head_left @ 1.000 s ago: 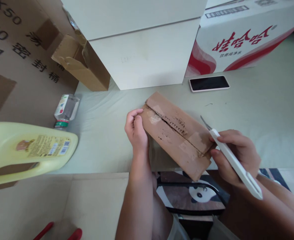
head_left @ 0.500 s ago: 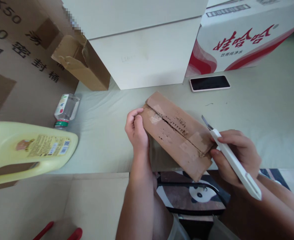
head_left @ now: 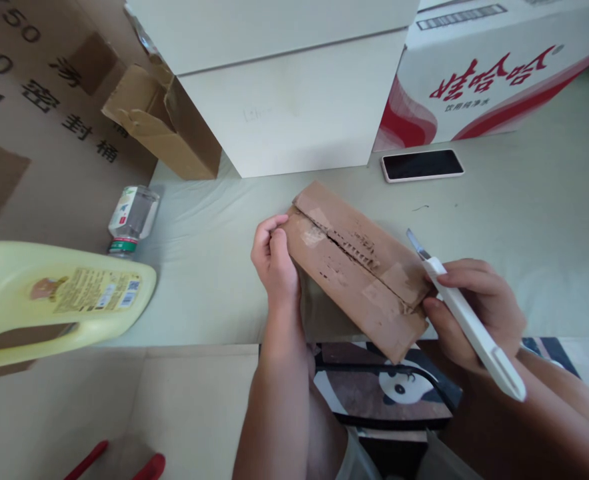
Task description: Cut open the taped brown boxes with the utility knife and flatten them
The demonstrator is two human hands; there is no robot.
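Box [head_left: 357, 267] between your hands, your left hand [head_left: 275, 259] gripping box's far-left corner, your right [head_left: 474, 310] gripping knife [head_left: 467, 320] at box's near-right end, blade up off box.

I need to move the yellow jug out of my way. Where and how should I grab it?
Best grip the yellow jug by its handle, from your near side: the bar faces you, and its slot looks roomy enough for fingers.
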